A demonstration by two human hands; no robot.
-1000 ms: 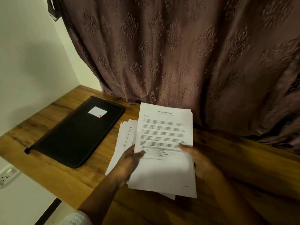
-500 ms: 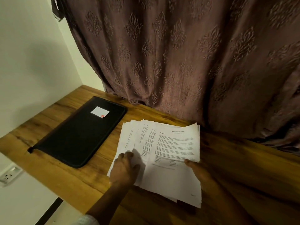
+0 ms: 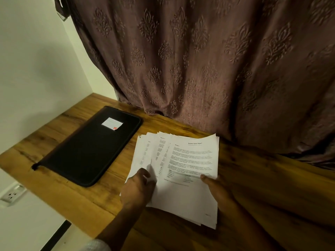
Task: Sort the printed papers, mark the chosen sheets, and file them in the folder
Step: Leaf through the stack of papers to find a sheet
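Note:
Several printed papers [image 3: 183, 171] lie fanned out on the wooden table [image 3: 262, 182], the top sheet headed like a report. My left hand [image 3: 136, 189] rests on the left sheets of the fan, its fingers curled at a sheet's edge. My right hand [image 3: 215, 185] holds the right edge of the top sheets, thumb on top of them. A black zipped folder [image 3: 88, 149] with a small white label [image 3: 112, 124] lies flat and closed to the left of the papers, apart from both hands.
A patterned brown curtain [image 3: 199, 60] hangs down to the table's far edge right behind the papers. A pale wall [image 3: 36, 60] bounds the left side. A wall socket [image 3: 12, 194] sits below the table's left front edge.
The stack that both hands held up a second ago has come down onto the table and been spread into a fan. My left hand moved onto the left sheets.

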